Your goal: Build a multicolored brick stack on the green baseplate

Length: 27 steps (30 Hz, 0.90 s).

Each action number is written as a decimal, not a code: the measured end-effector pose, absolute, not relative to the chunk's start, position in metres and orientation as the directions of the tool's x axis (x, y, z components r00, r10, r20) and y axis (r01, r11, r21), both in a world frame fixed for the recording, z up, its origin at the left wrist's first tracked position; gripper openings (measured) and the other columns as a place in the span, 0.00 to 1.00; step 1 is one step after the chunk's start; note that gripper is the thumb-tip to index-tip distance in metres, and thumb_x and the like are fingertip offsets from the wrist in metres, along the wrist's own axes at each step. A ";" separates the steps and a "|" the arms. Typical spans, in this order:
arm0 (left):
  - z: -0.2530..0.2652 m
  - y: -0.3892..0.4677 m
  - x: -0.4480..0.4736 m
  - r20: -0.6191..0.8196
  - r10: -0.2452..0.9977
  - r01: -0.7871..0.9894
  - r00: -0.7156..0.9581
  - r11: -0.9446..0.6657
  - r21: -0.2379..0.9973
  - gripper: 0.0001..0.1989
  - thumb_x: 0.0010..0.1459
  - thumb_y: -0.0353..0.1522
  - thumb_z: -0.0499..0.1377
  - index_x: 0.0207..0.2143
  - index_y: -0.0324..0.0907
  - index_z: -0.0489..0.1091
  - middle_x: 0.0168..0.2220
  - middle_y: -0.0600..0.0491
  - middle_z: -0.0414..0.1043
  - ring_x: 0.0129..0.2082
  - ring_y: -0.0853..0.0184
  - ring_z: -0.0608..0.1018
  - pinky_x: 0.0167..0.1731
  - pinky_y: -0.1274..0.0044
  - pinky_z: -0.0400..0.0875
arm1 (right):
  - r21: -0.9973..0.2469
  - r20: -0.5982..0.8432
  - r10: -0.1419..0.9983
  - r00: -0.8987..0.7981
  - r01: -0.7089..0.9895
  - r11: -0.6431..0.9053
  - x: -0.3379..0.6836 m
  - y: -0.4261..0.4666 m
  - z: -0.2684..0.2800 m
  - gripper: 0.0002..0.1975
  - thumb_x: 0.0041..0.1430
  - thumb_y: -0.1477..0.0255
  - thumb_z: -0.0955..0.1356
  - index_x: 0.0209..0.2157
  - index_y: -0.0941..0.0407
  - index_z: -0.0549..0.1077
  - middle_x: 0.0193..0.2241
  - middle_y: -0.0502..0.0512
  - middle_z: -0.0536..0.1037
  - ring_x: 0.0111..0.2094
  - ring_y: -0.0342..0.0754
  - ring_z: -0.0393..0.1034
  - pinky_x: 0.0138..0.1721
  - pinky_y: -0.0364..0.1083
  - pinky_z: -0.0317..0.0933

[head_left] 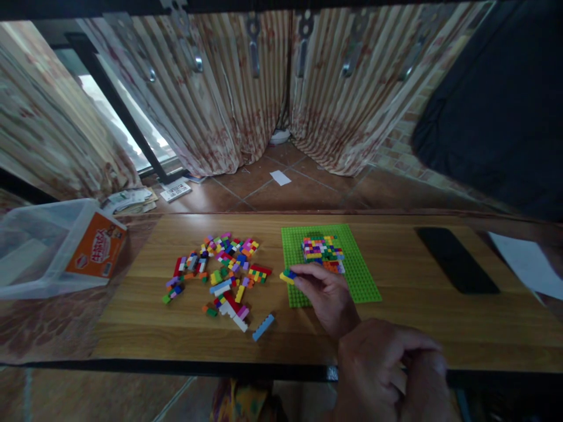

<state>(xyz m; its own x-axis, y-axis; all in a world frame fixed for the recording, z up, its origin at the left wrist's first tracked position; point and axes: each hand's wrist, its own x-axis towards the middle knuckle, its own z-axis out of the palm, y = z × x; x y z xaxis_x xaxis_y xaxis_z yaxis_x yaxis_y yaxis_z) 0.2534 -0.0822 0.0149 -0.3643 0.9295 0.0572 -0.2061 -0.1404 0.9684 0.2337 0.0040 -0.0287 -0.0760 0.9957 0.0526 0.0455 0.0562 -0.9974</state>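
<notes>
My right hand (328,293) pinches a small yellow, blue and green brick piece (288,276) between thumb and fingertips. It is over the left part of a green baseplate (363,281). On that plate stands a block of many-coloured bricks (323,249), its near part partly hidden by my right hand. Closer to the camera, my left hand (391,369) is closed, thumb against curled fingers. What it holds, if anything, is hidden. To the left lies a spread of loose bricks (224,255), with a light blue brick (264,327) apart from them near the table's front.
A wooden table (141,334) carries all this, with a black phone-like slab (457,261) at its right. Left of the table is a clear plastic bin (48,217) with an orange label. White paper (530,264) lies at the far right. Striped curtains (246,94) hang behind.
</notes>
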 end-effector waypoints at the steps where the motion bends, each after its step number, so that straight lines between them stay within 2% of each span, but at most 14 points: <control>1: 0.015 -0.081 0.251 0.071 0.930 -0.204 -0.362 -0.153 0.967 0.08 0.53 0.36 0.60 0.25 0.45 0.76 0.20 0.49 0.73 0.22 0.64 0.74 0.26 0.70 0.72 | -0.992 0.094 0.993 -0.075 0.073 0.100 0.234 0.004 -0.028 0.07 0.53 0.71 0.69 0.34 0.51 0.79 0.34 0.51 0.80 0.36 0.47 0.75 0.39 0.47 0.70; 3: 0.016 -0.078 0.246 0.116 0.932 -0.201 -0.344 -0.194 0.960 0.07 0.53 0.34 0.59 0.26 0.45 0.76 0.19 0.50 0.73 0.20 0.66 0.73 0.26 0.72 0.71 | -0.983 0.144 0.987 -0.068 0.108 0.151 0.235 0.005 -0.028 0.07 0.54 0.71 0.68 0.35 0.51 0.79 0.34 0.52 0.79 0.36 0.46 0.74 0.38 0.47 0.70; 6: 0.018 -0.074 0.235 0.174 0.945 -0.197 -0.276 -0.233 0.952 0.06 0.53 0.31 0.58 0.28 0.43 0.76 0.20 0.52 0.74 0.19 0.69 0.72 0.24 0.76 0.70 | -0.981 0.145 0.988 -0.056 0.123 0.151 0.236 0.006 -0.030 0.07 0.55 0.71 0.68 0.36 0.51 0.78 0.35 0.52 0.79 0.37 0.47 0.74 0.39 0.46 0.69; 9: 0.021 -0.073 0.226 0.176 0.959 -0.166 -0.224 -0.215 0.962 0.07 0.54 0.29 0.57 0.29 0.42 0.75 0.22 0.52 0.74 0.20 0.71 0.72 0.22 0.78 0.68 | -0.981 0.141 0.989 -0.046 0.127 0.146 0.238 0.007 -0.033 0.07 0.55 0.70 0.68 0.37 0.51 0.78 0.36 0.53 0.79 0.37 0.47 0.74 0.38 0.47 0.69; 12: 0.022 -0.074 0.222 0.188 0.963 -0.134 -0.193 -0.216 0.967 0.07 0.55 0.28 0.55 0.31 0.41 0.74 0.24 0.52 0.75 0.21 0.71 0.74 0.26 0.79 0.70 | -0.974 0.171 0.984 -0.054 0.138 0.177 0.243 0.009 -0.036 0.07 0.56 0.69 0.68 0.37 0.52 0.78 0.36 0.53 0.79 0.37 0.47 0.74 0.37 0.47 0.69; 15: 0.022 -0.075 0.223 0.190 0.963 -0.121 -0.193 -0.216 0.969 0.07 0.55 0.27 0.55 0.31 0.41 0.74 0.24 0.53 0.75 0.21 0.72 0.74 0.29 0.78 0.71 | -0.963 0.201 0.975 -0.091 0.166 0.214 0.248 0.011 -0.037 0.08 0.58 0.69 0.67 0.37 0.51 0.78 0.36 0.53 0.79 0.38 0.47 0.74 0.38 0.46 0.69; 22: 0.021 -0.072 0.224 0.182 0.963 -0.186 -0.199 -0.220 0.958 0.07 0.55 0.27 0.55 0.31 0.40 0.74 0.21 0.54 0.74 0.18 0.73 0.71 0.21 0.81 0.67 | -0.960 0.180 0.977 -0.118 0.197 0.200 0.249 0.010 -0.036 0.08 0.58 0.68 0.67 0.37 0.52 0.78 0.34 0.52 0.79 0.34 0.46 0.73 0.33 0.44 0.68; 27: 0.019 -0.073 0.239 0.111 0.944 -0.258 -0.312 -0.196 0.946 0.06 0.51 0.28 0.58 0.26 0.41 0.75 0.19 0.53 0.72 0.18 0.71 0.71 0.20 0.79 0.66 | -0.952 0.127 0.981 -0.145 0.262 0.162 0.244 0.005 -0.037 0.08 0.56 0.68 0.67 0.35 0.53 0.78 0.32 0.53 0.80 0.32 0.46 0.74 0.31 0.44 0.67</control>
<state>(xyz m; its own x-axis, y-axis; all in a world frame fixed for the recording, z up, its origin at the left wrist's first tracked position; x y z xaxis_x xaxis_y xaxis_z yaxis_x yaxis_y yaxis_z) 0.2386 -0.0726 0.0189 -0.3123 0.9435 0.1106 -0.2578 -0.1962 0.9460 0.2444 0.0046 -0.0366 -0.1446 0.9813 0.1268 0.2618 0.1615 -0.9515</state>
